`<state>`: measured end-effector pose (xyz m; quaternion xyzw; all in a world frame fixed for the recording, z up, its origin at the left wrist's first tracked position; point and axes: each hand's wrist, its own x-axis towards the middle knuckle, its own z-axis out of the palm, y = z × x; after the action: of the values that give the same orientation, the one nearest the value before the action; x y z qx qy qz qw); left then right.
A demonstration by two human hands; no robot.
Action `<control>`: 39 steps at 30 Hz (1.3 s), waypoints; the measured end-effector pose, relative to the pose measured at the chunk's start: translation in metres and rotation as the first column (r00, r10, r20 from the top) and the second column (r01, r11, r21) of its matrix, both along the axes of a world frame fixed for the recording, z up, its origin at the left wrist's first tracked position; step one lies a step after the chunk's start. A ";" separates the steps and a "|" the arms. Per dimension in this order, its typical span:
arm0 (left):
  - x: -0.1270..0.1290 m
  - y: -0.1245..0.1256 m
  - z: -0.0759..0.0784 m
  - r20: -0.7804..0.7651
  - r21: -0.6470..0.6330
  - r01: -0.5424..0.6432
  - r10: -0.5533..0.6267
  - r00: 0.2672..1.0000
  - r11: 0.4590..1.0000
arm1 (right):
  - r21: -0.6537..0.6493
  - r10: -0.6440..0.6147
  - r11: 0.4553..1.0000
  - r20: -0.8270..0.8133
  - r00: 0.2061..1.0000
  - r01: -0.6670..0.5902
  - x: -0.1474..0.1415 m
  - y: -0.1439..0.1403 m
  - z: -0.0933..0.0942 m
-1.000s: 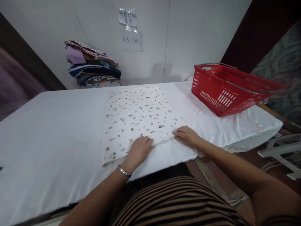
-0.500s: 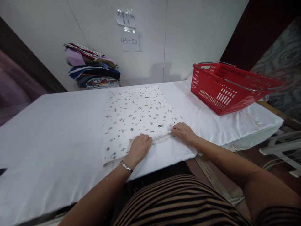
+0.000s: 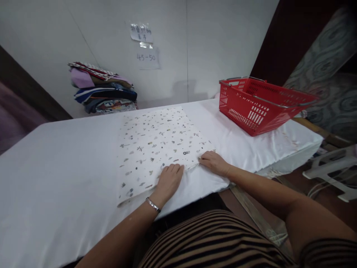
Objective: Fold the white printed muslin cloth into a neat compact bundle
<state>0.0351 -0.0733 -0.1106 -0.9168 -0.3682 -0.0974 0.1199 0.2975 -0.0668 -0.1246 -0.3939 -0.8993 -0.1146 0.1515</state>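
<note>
A white cloth printed with small grey, tan and yellow motifs lies flat, with its near edge toward me. My left hand, with a metal bracelet on the wrist, is closed on that near edge right of its middle. My right hand pinches the same edge by the near right corner. A short stretch of edge shows between the two hands. Both thumbs are mostly hidden. At the near left corner the edge looks doubled and slightly lifted.
White fabric covers the table. A red plastic basket with metal handles stands at the back right. Folded fabrics are piled at the back left against the wall. Two paper notes hang there. A white stool stands beyond the table's right end.
My hands have come a little closer together along the cloth's near edge. The pale folded strip between them now looks narrower. The whole view has shifted slightly.
</note>
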 end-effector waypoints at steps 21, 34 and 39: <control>0.009 0.009 -0.006 0.025 -0.089 0.035 -0.032 0.999 0.995 | -0.054 -0.014 0.998 0.029 0.999 0.016 0.063 0.002 0.005; 0.010 0.010 -0.006 0.044 -0.109 0.011 -0.006 0.999 0.994 | -0.195 -0.025 0.981 -0.042 0.999 0.017 0.068 0.005 0.020; 0.010 0.009 -0.005 0.034 -0.100 0.010 -0.007 0.999 0.995 | -0.066 -0.126 0.990 0.017 0.992 0.127 0.067 0.009 0.016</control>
<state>0.0446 -0.0639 -0.1160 -0.9214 -0.3707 -0.0948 0.0673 0.3649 -0.0579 -0.1081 -0.4540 -0.8769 -0.0963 0.1249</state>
